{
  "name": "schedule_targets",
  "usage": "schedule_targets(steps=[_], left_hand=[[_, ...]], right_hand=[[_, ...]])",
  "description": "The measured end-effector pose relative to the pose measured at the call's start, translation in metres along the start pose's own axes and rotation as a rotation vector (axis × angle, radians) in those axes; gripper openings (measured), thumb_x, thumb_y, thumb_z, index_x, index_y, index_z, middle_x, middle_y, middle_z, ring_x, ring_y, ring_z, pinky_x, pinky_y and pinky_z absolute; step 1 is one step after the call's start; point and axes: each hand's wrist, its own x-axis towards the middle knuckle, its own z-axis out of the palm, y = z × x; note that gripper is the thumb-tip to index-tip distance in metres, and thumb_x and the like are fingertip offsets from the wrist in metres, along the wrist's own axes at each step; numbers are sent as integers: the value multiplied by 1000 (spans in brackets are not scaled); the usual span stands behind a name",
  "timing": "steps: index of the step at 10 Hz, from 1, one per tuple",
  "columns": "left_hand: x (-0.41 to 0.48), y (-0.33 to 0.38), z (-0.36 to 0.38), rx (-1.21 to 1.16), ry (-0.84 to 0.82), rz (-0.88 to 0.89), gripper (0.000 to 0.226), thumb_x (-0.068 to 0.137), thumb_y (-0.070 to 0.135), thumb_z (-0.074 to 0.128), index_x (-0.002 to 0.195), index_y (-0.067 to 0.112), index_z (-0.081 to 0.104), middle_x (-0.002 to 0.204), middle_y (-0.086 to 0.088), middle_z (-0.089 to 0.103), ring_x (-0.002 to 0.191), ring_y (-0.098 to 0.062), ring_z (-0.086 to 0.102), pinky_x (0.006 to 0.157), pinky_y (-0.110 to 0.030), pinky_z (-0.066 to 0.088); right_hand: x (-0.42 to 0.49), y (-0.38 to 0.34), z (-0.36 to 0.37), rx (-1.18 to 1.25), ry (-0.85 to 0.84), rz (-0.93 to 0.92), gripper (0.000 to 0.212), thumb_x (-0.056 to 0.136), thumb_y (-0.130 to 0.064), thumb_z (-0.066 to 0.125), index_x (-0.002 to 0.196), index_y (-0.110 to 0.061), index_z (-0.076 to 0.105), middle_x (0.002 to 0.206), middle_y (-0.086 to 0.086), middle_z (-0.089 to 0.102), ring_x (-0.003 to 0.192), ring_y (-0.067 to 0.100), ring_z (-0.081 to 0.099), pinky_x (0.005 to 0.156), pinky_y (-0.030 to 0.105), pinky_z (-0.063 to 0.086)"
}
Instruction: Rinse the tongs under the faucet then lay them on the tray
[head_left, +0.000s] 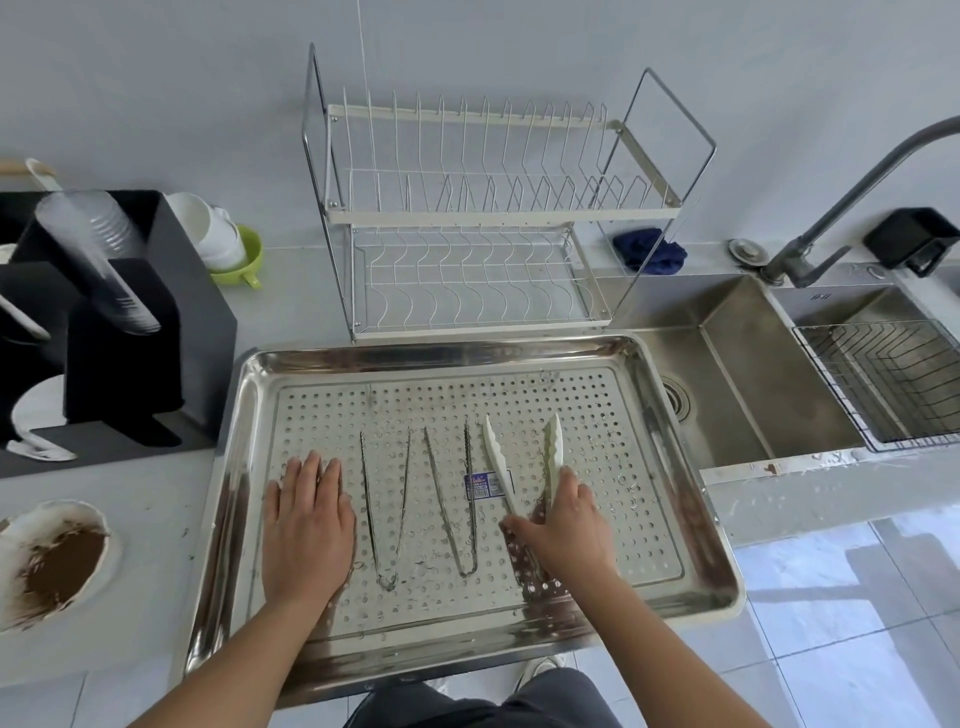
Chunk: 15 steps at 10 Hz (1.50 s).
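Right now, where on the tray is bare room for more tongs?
Bare: right part of the tray, between the white tongs in the right hand and the right rim; also the far strip beyond the tong tips. Crowded: centre, two metal tongs, left hand flat beside them.

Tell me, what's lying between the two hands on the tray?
Head view: two thin metal tongs lie side by side on the steel tray, plus a blue label, between the left hand and the right hand gripping white tongs.
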Motion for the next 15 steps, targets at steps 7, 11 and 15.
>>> schedule_targets(steps=[7,11,15], left_hand=[[-1,2,-4,4,4,4,62,100,39,22,146,7,48,156,-17,43,149,-35,31,123,-57,22],[-1,4,-5,-3,-5,-2,61,100,38,23,145,7,49,155,-17,44,148,-36,33,122,-57,24],[1,6,-8,5,3,-16,51,102,31,36,144,7,52,154,-18,46,147,-37,34,122,-56,22]], right_hand=[[0,-3,-1,1,-11,7,119,74,-74,72,158,-15,11,149,15,45,124,31,60,96,39,53],[-5,6,1,40,-16,31,138,62,-94,58,160,-15,2,155,16,39,132,33,55,102,45,51],[1,-1,-12,76,98,-7,91,92,-63,60,156,-11,23,145,16,44,120,31,60,88,36,51]])
